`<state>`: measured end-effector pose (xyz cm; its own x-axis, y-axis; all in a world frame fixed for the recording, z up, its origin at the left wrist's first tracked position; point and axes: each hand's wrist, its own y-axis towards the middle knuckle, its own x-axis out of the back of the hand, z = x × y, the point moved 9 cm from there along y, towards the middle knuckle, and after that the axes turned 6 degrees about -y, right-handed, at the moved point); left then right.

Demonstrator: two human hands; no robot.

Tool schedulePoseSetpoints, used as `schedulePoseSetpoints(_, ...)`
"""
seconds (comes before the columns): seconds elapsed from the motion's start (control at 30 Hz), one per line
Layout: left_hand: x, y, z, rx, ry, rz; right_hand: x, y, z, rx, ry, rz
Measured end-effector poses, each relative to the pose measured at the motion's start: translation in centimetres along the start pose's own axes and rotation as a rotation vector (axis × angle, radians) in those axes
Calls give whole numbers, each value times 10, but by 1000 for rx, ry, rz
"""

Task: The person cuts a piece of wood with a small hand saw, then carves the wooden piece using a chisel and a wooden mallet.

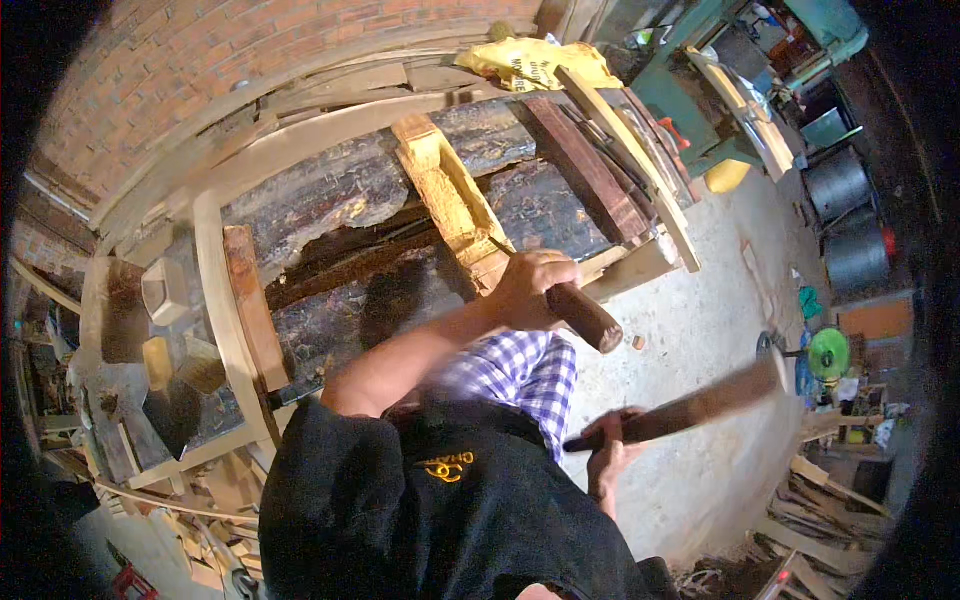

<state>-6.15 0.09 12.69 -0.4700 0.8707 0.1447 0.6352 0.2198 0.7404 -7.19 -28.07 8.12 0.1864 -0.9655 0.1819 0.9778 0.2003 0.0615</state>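
Note:
My left hand (525,285) grips a chisel's round dark wooden handle (588,320); its thin blade reaches up-left to a pale yellow timber (445,185) with a hollowed channel. The timber lies across a dark, scarred slab (305,185) on the workbench, with a long dark opening in it. Lower right, my right hand (612,450) is closed round the narrow end of a long dark wooden mallet (700,400), motion-blurred and held apart from the chisel.
Planks (630,160) lie along the bench's right side, and wooden blocks (160,290) at its left. A yellow sack (540,62) lies behind, near a brick wall. Dark drums (855,250), a green fan (828,352) and scrap wood (820,520) stand or lie to the right.

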Motion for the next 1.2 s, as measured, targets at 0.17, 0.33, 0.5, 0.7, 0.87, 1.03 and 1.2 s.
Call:
schedulePoseSetpoints(0.17, -2, 3, -3, 36, 43, 18, 11, -8, -22, -141, -168, -56)
schedulePoseSetpoints(0.33, -2, 4, 3, -10, 68, -22, 8, -7, -8, -105, -246, 48)
schedulePoseSetpoints(0.5, 5, 6, 16, 50, 44, -38, -13, -5, 19, 22, 100, 186)
schedulePoseSetpoints(0.7, 6, 5, 25, 137, 11, -46, -9, 11, 39, -28, -200, 193)
schedulePoseSetpoints(0.87, 9, 10, 30, 172, -53, -42, -8, 8, 73, 410, 74, 16)
schedulePoseSetpoints(1.03, 9, 13, 34, 220, 42, -27, -31, 9, 7, -196, -275, 267)
schedulePoseSetpoints(1.2, 1, 8, 37, 259, -49, -9, -9, 13, 52, 183, 129, 73)
